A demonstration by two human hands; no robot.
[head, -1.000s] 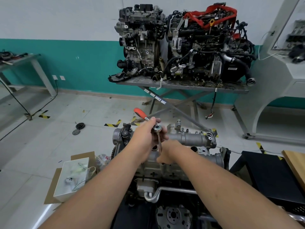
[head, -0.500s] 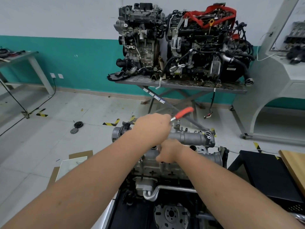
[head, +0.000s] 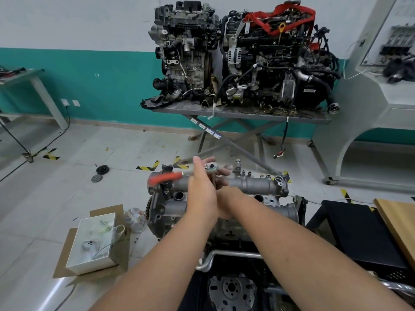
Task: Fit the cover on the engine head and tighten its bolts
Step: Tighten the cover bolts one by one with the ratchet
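Room: white-and-teal wall, pale tiled floor [head: 74,182] with yellow-black tape marks.
Far bench: a metal bench [head: 242,113] against the wall carries two complete engines [head: 242,57] side by side.
Engine head: low in the middle of view stands the engine head [head: 170,209], with the grey cover [head: 253,184] lying along its top.
Ratchet: a ratchet [head: 190,173] with a red grip points left; its round head sits above the cover's left half.
Left hand: the left hand [head: 202,189] lies against the ratchet shaft just beside the head, fingers fairly straight.
Right hand: the right hand [head: 221,198] is mostly hidden behind the left; its fingers show past the ratchet head, but the grip cannot be told.
Floor items: a white box [head: 94,241] on cardboard lies left of the engine head; two dark discs [head: 100,173] lie farther off.
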